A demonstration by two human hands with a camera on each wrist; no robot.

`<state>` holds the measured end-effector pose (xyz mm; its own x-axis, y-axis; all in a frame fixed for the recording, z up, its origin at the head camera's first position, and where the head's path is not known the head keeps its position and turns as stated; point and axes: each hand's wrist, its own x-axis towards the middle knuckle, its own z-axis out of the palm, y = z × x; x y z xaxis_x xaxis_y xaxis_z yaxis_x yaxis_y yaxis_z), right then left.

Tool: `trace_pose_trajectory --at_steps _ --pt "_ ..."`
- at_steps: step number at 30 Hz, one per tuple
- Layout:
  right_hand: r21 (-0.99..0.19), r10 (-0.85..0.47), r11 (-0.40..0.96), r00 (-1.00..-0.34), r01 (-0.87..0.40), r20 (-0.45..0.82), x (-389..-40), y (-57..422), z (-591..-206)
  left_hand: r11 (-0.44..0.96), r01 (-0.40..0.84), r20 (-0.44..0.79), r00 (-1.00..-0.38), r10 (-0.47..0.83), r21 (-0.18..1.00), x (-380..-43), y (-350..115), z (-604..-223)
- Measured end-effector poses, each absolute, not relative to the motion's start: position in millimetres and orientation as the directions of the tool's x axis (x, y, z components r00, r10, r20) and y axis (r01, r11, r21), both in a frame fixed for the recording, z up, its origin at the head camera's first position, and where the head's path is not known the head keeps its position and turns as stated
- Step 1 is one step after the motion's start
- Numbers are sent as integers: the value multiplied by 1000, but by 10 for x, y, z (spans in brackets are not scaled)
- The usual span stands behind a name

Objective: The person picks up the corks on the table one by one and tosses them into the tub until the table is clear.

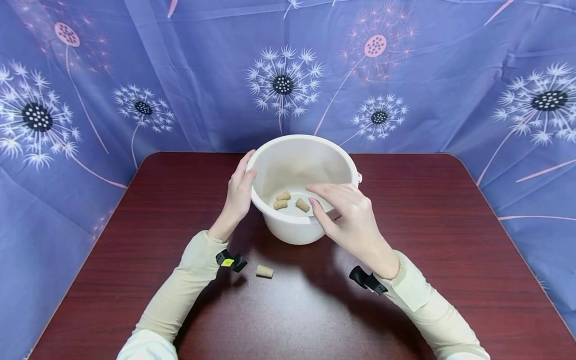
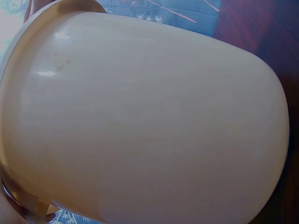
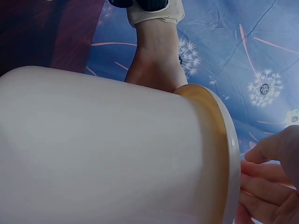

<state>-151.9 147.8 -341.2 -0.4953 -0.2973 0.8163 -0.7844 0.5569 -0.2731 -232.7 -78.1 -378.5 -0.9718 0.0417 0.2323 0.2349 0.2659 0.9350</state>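
Observation:
A white plastic bucket (image 1: 292, 231) stands upright near the back of the table. Three corks lie on its floor: one (image 1: 283, 196) beside another (image 1: 280, 204), and a third (image 1: 302, 205) a little to the right. My left hand (image 1: 238, 192) grips the bucket's left rim, thumb over the edge and fingers along the outside. Above the right front part of the opening is my right hand (image 1: 348, 215), its thumb and index finger apart and nothing seen between them. One more cork (image 1: 264, 271) lies on the table in front of the bucket. The bucket wall (image 2: 149, 121) fills most of the left wrist view.
The dark red wooden table (image 1: 450, 240) stretches out on both sides of the bucket. Blue cloth (image 1: 202, 75) with a dandelion print hangs behind the table and along its sides. A small handle lug (image 1: 359, 177) sticks out from the bucket's right side.

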Motion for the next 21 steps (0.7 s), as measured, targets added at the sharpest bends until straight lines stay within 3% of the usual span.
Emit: trace_pose_trajectory --at_steps 21 --pt "-246 -283 517 -434 -820 855 -1515 1463 -3452 254 238 233 -971 47 938 -2324 -777 -3779"
